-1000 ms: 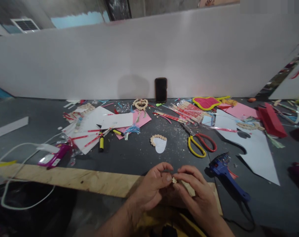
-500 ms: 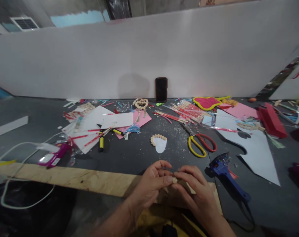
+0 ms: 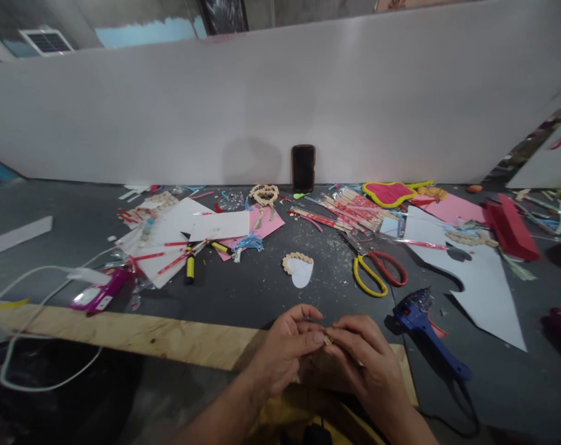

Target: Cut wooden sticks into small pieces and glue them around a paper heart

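Observation:
Both hands meet at the table's front edge. My left hand pinches a small pale beige piece between thumb and fingers; its exact kind is too small to tell. From the other side, the fingertips of my right hand close on the same piece, partly covering it. Just beyond the hands, a white paper heart lies flat, with small beige pieces along its upper left edge. Scissors with one yellow and one red handle lie to its right. A blue glue gun rests beside my right hand.
A phone leans upright against the white partition. White and pink papers, wrapped chopsticks and a beaded heart lie farther back. A magenta glue gun with a white cord is at left; a cut white sheet lies right.
My right fingers have shifted slightly and curl closer over the small beige piece, so less of it shows. The things on the table stay where they were.

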`<state>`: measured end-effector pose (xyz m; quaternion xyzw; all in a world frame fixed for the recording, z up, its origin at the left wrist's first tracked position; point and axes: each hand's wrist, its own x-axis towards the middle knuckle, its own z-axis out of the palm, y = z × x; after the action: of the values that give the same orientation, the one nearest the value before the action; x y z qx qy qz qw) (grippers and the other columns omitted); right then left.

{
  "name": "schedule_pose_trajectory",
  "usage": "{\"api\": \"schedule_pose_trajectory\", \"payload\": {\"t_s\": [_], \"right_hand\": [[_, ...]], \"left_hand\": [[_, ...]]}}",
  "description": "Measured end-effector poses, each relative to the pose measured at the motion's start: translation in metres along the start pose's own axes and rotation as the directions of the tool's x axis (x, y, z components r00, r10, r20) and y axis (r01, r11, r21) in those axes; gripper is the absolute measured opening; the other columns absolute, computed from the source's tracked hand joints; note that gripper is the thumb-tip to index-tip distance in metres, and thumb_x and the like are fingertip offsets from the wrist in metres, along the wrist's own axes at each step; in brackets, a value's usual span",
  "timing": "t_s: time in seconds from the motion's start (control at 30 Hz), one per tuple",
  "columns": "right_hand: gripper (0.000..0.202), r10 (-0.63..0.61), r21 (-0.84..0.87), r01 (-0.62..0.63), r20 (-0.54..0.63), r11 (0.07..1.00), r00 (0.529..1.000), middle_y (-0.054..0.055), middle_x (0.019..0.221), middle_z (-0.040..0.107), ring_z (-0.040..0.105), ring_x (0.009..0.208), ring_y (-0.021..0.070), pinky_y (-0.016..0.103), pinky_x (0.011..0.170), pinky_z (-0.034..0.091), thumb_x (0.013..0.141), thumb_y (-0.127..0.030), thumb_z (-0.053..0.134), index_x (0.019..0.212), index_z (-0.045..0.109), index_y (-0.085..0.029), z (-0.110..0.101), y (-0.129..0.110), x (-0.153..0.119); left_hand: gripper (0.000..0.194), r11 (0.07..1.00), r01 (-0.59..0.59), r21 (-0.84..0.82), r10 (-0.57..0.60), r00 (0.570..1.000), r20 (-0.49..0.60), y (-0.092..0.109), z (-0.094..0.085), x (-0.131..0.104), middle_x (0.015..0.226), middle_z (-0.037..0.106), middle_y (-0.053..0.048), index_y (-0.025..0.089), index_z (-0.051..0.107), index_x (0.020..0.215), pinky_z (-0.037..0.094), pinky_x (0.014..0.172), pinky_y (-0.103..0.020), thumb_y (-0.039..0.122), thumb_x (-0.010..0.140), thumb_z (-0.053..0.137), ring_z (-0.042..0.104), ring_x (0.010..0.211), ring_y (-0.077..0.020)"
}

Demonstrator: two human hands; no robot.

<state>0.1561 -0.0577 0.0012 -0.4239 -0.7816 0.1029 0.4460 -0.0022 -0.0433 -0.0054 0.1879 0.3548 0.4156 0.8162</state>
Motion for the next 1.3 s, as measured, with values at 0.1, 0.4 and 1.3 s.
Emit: {"api": "schedule_pose_trajectory", "payload": {"t_s": [0.1, 0.4, 1.3], "right_hand": [[0.021, -0.008, 0.010, 0.008, -0.003, 1.000, 1.000, 0.004, 0.085, 0.061, 0.058, 0.075, 0.0144, 0.027, 0.064, 0.052, 0.081, -0.014, 0.059, 0.099, 0.063, -0.023, 0.000, 0.001, -0.002], [0.018, 0.038, -0.024, -0.036, 0.052, 0.999, 0.998, 0.005, 0.090, 0.060, 0.058, 0.081, 0.0156, 0.029, 0.069, 0.052, 0.082, -0.016, 0.056, 0.099, 0.061, -0.022, 0.000, 0.000, -0.006], [0.014, 0.461, -0.050, -0.511, -0.361, 0.858, 0.810, 0.003, 0.098, 0.062, 0.060, 0.092, 0.0174, 0.028, 0.085, 0.047, 0.080, -0.034, 0.060, 0.088, 0.062, -0.023, -0.054, 0.025, -0.020]], "left_hand": [[0.049, 1.000, 0.002, -0.002, -0.002, 1.000, 0.007, -0.002, -0.002, 0.000, 0.068, 0.066, -0.001, 0.014, 0.053, 0.090, 0.044, 0.060, -0.022, 0.020, 0.054, 0.085, 0.061, 0.058, -0.0110], [0.047, 0.998, -0.049, 0.030, 0.050, 0.999, -0.020, -0.001, -0.003, -0.001, 0.066, 0.065, 0.001, 0.014, 0.052, 0.089, 0.042, 0.060, -0.020, 0.019, 0.055, 0.084, 0.059, 0.058, -0.0084], [0.019, 0.739, -0.180, 0.649, 0.300, 0.951, -0.078, 0.024, -0.049, -0.016, 0.066, 0.053, 0.004, 0.016, 0.053, 0.071, 0.035, 0.061, -0.019, 0.029, 0.073, 0.067, 0.045, 0.063, -0.0087]]}}
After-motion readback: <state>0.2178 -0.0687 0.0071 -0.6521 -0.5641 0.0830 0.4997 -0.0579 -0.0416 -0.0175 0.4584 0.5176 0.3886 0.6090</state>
